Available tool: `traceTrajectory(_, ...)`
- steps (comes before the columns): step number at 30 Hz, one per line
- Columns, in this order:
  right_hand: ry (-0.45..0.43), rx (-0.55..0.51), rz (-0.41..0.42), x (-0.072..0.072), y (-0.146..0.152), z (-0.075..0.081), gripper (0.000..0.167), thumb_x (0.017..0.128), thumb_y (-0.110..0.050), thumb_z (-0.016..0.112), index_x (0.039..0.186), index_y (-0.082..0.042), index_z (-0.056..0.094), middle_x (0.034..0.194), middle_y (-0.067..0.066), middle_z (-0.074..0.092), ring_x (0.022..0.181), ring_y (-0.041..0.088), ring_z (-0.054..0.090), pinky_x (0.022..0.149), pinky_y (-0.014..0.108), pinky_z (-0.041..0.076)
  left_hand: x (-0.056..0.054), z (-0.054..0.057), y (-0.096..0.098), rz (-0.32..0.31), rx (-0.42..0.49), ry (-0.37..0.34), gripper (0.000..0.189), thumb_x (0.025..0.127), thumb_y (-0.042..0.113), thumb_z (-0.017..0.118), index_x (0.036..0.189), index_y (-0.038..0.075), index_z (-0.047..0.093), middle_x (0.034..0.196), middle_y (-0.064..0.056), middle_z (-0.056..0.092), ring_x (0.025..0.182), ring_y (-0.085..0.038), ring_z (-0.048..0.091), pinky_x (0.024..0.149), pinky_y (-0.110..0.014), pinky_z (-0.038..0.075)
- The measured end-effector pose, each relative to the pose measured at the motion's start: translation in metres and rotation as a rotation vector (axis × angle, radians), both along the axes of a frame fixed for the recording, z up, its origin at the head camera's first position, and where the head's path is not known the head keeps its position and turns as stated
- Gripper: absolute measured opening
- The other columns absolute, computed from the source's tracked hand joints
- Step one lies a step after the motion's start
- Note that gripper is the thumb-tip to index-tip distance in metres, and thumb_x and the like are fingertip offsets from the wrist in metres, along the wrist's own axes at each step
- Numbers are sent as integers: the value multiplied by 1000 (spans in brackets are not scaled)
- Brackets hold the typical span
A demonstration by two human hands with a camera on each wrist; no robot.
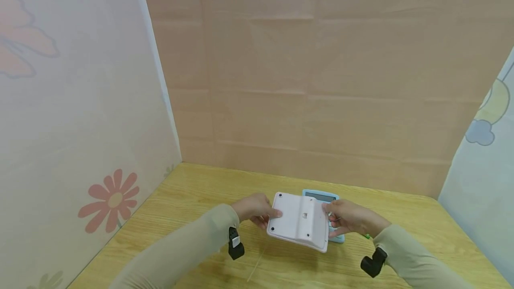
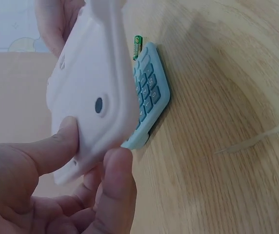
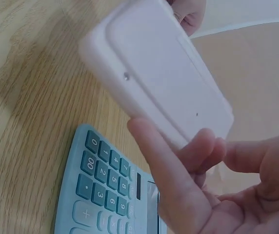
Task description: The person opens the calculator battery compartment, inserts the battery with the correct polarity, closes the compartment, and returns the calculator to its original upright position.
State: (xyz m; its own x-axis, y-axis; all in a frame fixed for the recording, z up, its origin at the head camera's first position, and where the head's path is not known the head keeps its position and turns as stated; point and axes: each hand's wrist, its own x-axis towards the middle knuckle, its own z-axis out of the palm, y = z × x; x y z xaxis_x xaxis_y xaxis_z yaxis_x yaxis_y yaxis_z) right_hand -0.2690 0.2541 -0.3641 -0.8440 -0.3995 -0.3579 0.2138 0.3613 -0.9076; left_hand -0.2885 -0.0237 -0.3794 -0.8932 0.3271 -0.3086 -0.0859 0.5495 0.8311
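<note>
A pale pinkish-white calculator [image 1: 290, 217] is held up above the table, tilted, with its back toward the head camera. Dark round feet and a raised ridge show on that back; its front is hidden. My left hand [image 1: 257, 210] grips one end, thumb [image 2: 67, 136] on the back and fingers underneath. At the opposite end my right hand [image 1: 353, 217] pinches the edge, its index finger [image 3: 154, 151] stretched along the side. Behind and partly covered by it, a light blue calculator [image 1: 321, 194] lies keys up on the table.
A green battery [image 2: 137, 48] lies on the wooden table [image 1: 209, 182] beside the blue calculator. A brown paper-like backdrop [image 1: 305, 101] stands behind the table. Patterned panels close off the left [image 1: 80, 124] and right [image 1: 478, 182] sides.
</note>
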Motion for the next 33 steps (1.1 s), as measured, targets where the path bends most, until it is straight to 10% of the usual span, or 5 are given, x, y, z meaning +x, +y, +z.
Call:
traceTrajectory(16,96,-56,-185,3,-5,16,58,106,-41,30,136,7,19,66,-3,44,65,10,53,82,46,58,-4,15,-2,13,167,232,27,84,16,77,83,6,52,82,-8,66,62,-19,65,58,-36,59)
traceTrajectory(33,148,-121,-214,5,-4,20,11,99,-14,45,94,-4,45,89,6,62,77,15,66,76,27,59,-3,1,4,91,160,525,30,78,14,81,78,11,51,78,0,59,67,-12,44,54,-22,37)
